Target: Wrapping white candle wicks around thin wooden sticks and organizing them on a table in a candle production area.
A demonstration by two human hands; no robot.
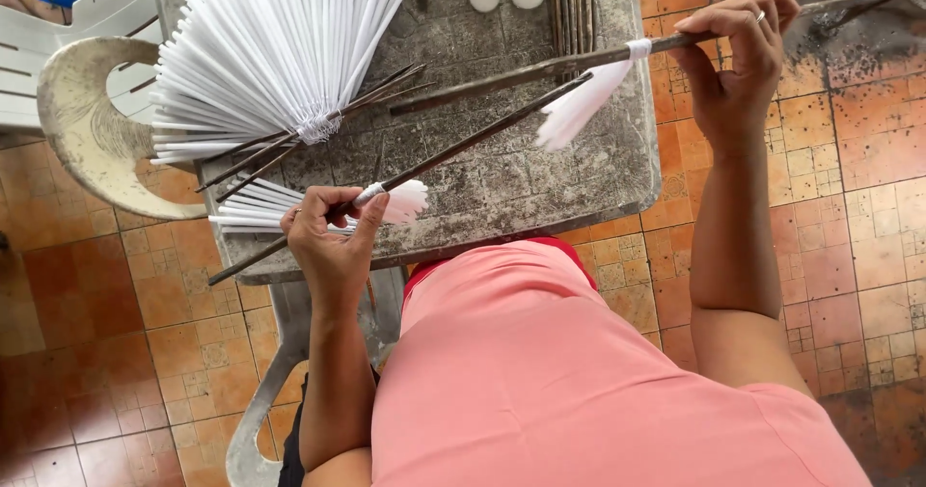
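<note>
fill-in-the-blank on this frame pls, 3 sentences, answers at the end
1. The left hand pinches a thin dark stick at a small ____ paper tuft.
2. The right hand grips a thicker dark rod, which lies ____ the thin dark stick on the grey stained tabletop.
3. A big fan of white paper strips lies on the tabletop nearer the ____ hand.

Answers: white; above; left

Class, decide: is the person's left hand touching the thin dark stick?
Touching. The head view shows the left hand with fingers and thumb pinched around the thin dark stick beside its white wrapping.
</note>
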